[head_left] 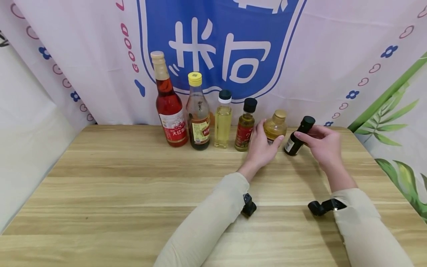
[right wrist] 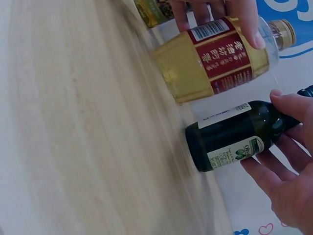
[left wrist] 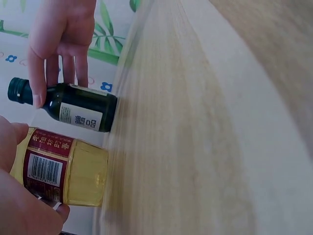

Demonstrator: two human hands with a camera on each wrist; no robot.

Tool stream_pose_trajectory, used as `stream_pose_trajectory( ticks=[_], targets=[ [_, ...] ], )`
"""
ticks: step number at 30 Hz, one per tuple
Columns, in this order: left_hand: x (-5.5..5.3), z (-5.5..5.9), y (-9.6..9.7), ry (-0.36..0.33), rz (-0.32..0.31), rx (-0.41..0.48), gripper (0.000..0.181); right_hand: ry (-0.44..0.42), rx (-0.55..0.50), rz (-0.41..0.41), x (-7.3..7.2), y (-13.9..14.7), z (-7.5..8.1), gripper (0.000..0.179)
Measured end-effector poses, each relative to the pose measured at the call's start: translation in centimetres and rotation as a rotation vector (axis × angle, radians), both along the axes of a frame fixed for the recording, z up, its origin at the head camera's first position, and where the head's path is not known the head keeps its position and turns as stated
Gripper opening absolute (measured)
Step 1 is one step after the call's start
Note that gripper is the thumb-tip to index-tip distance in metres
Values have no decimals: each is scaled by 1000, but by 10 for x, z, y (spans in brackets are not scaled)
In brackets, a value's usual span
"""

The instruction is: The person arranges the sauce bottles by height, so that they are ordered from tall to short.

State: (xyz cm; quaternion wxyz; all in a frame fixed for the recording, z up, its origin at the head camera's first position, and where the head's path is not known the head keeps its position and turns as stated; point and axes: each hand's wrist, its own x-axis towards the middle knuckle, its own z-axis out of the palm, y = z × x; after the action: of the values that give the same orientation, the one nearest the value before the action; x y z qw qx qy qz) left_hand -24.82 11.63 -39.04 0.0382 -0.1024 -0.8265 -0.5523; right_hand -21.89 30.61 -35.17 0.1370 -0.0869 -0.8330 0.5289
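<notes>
My left hand (head_left: 259, 150) grips a squat clear bottle of yellow cooking oil (left wrist: 88, 174) with a tan cap and a dark red barcode label. Thumb and fingers lie on opposite sides of it. To its right, my right hand (head_left: 324, 145) holds a small dark green olive oil bottle (right wrist: 230, 134) near the neck, between thumb and fingers. In the head view that olive oil bottle leans, its black cap toward the right. A narrow gap separates the two bottles. Whether either base fully rests on the table cannot be told.
Along the back edge of the wooden table (head_left: 133, 200) stand a tall red-liquid bottle (head_left: 171, 111), a yellow-capped dark sauce bottle (head_left: 199, 115), a pale oil bottle (head_left: 222, 124) and a small red-labelled bottle (head_left: 245, 128). Behind them hangs a printed curtain (head_left: 320, 55).
</notes>
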Motion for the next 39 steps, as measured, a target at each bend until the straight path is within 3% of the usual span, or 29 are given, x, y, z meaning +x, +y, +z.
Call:
stream_pose_trajectory(
  ticks=[9,21,25,30,35,39],
  targets=[
    [8,14,-2,-36,-17,-2,79,-51,64,-66,-4,-9,0,41],
    [-17,-19,12,15,47,-55,87,-101,61,-91,-6,-16,1,44],
    [-19,-24,14,33,63,-80,89,-116,77,-91,-6,-15,0,48],
    [-4,-12,7,3,48,-63,87,-116,92,-87,-6,-15,0,50],
    [30,19,-5,-33,23,-59,86,-134,127,-83,-2,-13,2,60],
    [52,34,-16,-73,0,-81,89,-132,124,-88,2,-11,10,73]
  ],
)
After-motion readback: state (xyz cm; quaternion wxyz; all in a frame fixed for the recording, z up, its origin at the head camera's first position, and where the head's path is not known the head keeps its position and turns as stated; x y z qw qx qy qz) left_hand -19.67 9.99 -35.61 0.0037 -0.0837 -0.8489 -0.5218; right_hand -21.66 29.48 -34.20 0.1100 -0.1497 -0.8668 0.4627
